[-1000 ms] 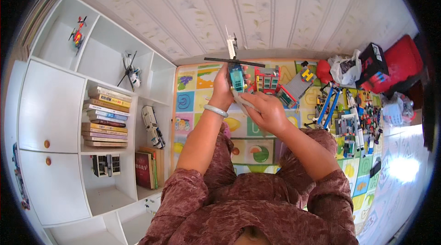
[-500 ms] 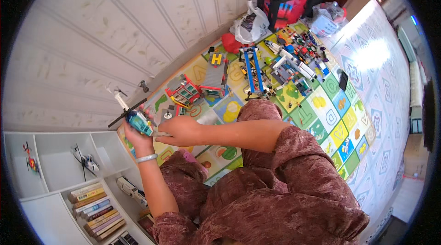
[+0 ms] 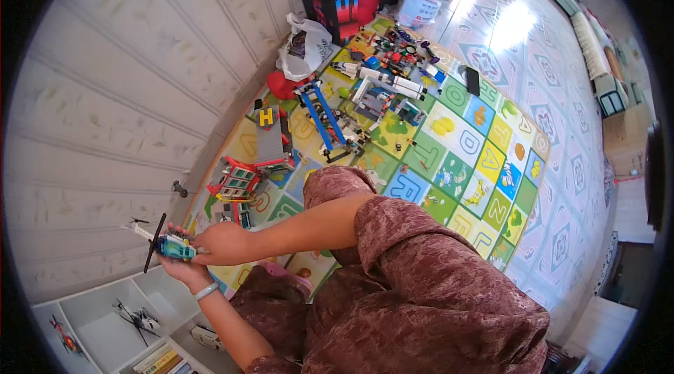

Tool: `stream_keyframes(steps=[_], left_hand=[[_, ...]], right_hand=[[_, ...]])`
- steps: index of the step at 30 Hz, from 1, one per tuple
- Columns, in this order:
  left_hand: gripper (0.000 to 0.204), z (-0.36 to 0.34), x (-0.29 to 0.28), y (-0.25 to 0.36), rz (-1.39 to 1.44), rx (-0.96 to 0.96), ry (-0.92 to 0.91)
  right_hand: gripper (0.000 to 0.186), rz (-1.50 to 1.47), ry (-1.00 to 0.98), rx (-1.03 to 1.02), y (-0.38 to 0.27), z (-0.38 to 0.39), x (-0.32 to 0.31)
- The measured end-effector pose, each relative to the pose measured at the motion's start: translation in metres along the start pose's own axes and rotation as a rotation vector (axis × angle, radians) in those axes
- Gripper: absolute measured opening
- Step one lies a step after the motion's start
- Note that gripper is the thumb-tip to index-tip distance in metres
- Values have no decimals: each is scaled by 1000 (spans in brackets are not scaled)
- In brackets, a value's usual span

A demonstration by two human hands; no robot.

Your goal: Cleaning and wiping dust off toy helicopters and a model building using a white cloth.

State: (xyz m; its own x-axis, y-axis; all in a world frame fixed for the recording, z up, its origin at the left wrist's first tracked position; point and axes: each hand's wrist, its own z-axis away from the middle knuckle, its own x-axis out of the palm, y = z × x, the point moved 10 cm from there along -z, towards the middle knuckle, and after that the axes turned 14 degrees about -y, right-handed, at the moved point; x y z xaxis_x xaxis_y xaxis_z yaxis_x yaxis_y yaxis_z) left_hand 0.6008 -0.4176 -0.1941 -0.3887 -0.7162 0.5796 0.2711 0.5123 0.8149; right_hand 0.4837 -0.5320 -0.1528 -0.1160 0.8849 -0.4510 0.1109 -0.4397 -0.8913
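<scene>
While the left hand (image 3: 184, 272) comes in from below, its grip is wrapped around a slender toy helicopter of teal and white plastic bricks (image 3: 175, 248), up in the air near the pale striped wallpaper (image 3: 126, 93). Here's the line that matters: the helicopter lies just to the left of the right hand (image 3: 226, 243), its long axis running from the tail at upper left down to the nose, and that nose faces the right fingers! The left hand is nearer, bearing the body; the right one is at the nose end, fingers bent, and whether its grip pinches anything, I cannot tell.

Now the textures: a straight, thin black plastic rotor (image 3: 154, 243) cuts across the glossy teal hull, and a smooth, pale, round bangle (image 3: 206, 291) rings the left wrist. Look at that sleeve and lap, crushed maroon velvety cloth (image 3: 435, 262), all soft folds. Beyond, on the colourful flat patchwork play mat (image 3: 456, 118), stand a boxy red-and-grey brick building (image 3: 237, 181), a long blue-railed brick frame (image 3: 321, 116) and a white cylindrical brick rocket (image 3: 393, 81), all studs and hard edges
</scene>
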Motion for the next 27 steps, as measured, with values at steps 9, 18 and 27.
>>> stream_keyframes(steps=[9,18,27], left_hand=[[41,8,8,-1,-59,26,104],[41,4,-4,-2,-23,49,78],[34,10,-21,-15,-105,116,226]], right_hand=[[41,112,120,-71,-3,0,-17],[64,134,174,-112,-11,0,-28],[65,230,171,-28,-6,-6,-21]])
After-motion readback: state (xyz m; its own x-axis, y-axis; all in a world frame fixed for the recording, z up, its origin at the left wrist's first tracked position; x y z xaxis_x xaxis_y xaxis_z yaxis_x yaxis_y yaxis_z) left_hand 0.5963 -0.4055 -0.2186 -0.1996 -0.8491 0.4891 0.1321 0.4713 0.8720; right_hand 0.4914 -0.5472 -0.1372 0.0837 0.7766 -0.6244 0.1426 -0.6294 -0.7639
